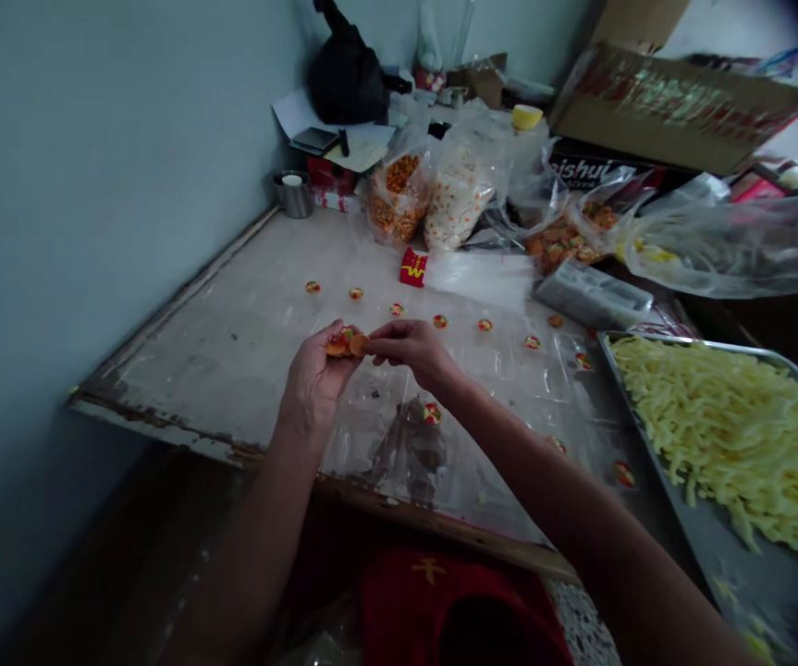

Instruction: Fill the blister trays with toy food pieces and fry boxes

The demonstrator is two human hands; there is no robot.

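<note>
Nearest to the person, a red cloth (402, 592) was below the edge of the table (197, 342). At the right side stood a metal tray (710, 541) with pale yellow strips (752, 425). Above the table, the left hand (319, 365) was curled under several orange discs (336, 349), and the right hand (418, 353) pinched the edge of one disc (359, 345) between thumb and finger. Behind the hands, round colourful labels (440, 321) lay in a row. Farther were clear bags (399, 203) with orange and white pieces, and a cardboard box (676, 102).

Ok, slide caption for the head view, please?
Left hand cradling small round orange discs, right hand touching one, above a grey tabletop beside a metal tray of pale-yellow strips.
</note>
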